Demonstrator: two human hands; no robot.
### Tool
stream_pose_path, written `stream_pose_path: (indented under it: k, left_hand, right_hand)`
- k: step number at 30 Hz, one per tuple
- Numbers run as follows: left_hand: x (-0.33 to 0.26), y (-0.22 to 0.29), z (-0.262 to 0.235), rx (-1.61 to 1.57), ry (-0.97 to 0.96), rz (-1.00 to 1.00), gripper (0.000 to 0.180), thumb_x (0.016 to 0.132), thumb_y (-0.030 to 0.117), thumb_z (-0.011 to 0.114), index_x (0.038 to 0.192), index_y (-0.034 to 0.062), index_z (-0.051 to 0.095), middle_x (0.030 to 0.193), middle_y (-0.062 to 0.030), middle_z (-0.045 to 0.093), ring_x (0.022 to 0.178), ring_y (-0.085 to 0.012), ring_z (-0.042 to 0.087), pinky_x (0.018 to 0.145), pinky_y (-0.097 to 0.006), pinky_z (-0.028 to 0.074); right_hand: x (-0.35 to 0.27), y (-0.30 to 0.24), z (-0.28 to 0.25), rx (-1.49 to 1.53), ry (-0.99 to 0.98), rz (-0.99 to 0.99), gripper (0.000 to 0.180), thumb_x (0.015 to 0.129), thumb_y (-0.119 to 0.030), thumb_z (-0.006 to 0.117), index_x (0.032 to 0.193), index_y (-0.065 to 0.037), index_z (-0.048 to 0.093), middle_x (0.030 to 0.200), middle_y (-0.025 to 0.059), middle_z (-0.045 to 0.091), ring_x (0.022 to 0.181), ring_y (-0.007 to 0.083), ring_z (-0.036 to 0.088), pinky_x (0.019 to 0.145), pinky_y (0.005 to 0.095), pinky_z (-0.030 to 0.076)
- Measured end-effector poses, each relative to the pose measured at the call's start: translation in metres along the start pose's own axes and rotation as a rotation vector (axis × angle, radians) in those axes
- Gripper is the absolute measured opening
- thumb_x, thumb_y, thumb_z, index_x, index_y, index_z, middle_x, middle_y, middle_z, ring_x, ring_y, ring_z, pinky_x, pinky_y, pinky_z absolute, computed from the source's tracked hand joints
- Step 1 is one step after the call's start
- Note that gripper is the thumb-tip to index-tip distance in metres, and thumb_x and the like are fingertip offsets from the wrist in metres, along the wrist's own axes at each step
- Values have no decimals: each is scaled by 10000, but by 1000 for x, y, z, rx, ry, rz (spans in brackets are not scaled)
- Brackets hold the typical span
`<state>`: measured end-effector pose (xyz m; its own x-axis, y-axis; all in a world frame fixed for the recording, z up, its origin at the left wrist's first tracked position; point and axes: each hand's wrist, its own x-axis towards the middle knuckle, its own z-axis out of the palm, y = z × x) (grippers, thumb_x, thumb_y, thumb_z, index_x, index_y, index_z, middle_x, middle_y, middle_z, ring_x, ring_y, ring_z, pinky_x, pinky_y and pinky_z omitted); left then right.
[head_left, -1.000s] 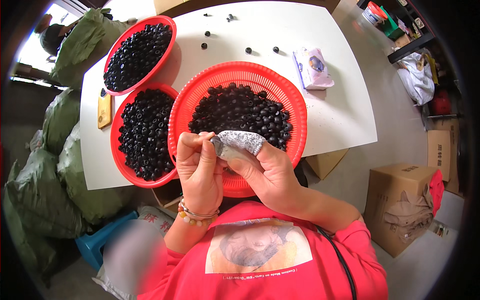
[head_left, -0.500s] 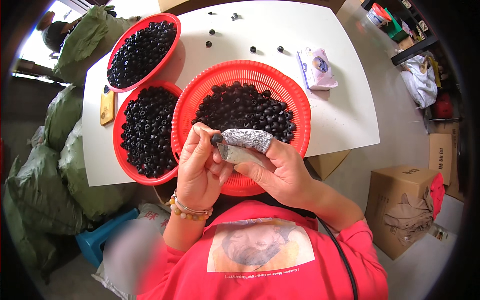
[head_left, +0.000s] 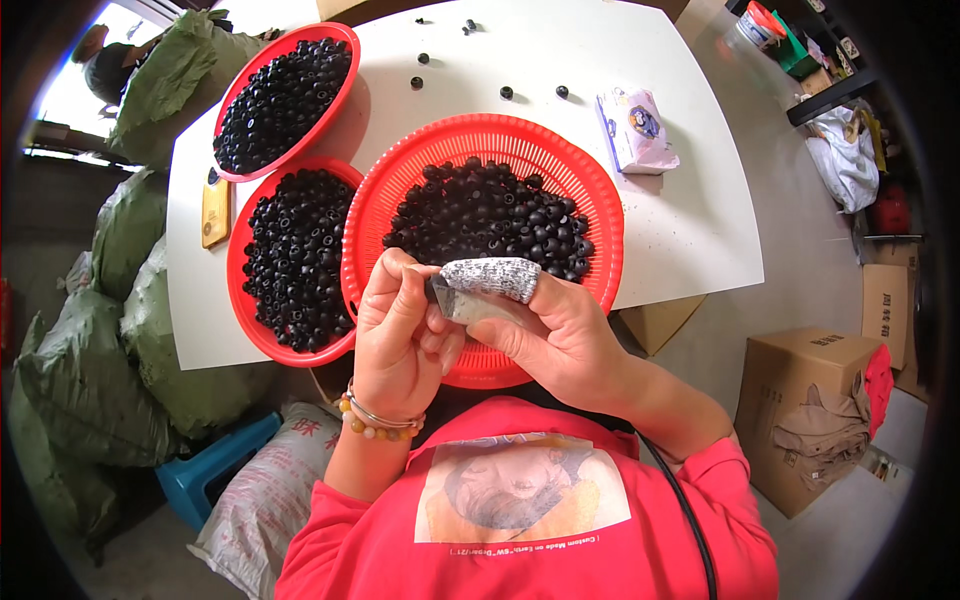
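Over the near edge of a large red slotted basket (head_left: 575, 165), my two hands meet. A small round black piece (head_left: 432, 287) is pinched between the thumb and fingers of my left hand (head_left: 390, 335); fingers and blade partly cover it. My right hand (head_left: 570, 335) grips a flat metal blade (head_left: 473, 304), its thumb below and its index finger along the top. That finger wears a grey speckled knit sleeve (head_left: 490, 276). The blade's left end touches or nearly touches the piece. Many similar black pieces (head_left: 480, 212) lie in the basket.
Two smaller red baskets, a near one (head_left: 240, 300) and a far one (head_left: 352, 75), hold hollow black pieces. On the white table (head_left: 690, 240) are a tissue pack (head_left: 640, 135), a yellow-handled object (head_left: 215, 215) and several loose pieces. Green sacks (head_left: 80, 370) stand left, a carton (head_left: 800, 400) right.
The black piece has turned or shifted slightly against the blade and shows less now. My hands stay in nearly the same place.
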<state>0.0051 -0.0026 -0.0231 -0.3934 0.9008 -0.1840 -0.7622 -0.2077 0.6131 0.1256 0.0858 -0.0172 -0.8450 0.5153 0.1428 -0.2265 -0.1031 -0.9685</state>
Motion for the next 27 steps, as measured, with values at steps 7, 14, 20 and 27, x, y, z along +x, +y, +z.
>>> stream_pose_path:
  k: [7,14,20,27]
  left_hand:
    - [1,0,-3,-57,-29,-36,117,908,202,399,885,105,461,617,10,434,444,-30,331,349,-173,332]
    - [3,4,-1,-217,-25,-123,147,915,217,376,889,95,454,618,7,437,439,-28,324,349,-170,346]
    - [4,2,-5,-125,-48,-67,131,913,206,385,886,98,455,620,6,441,441,-32,328,354,-171,340]
    - [4,3,-6,-137,-44,-85,124,912,199,388,884,102,460,627,7,450,440,-31,331,357,-169,337]
  right_hand:
    - [2,-2,-3,138,-40,69,282,851,-52,482,1130,-7,469,982,81,584,903,110,548,787,242,433]
    - [3,-3,-3,61,-49,39,279,847,-71,493,1118,-4,479,977,77,593,919,121,552,807,251,423]
    - [2,2,-4,49,-49,34,279,848,-75,492,1118,-5,478,974,80,594,913,128,557,806,249,424]
    - [2,0,-5,142,-59,65,271,852,-68,488,1114,-2,479,988,76,588,912,105,542,801,242,422]
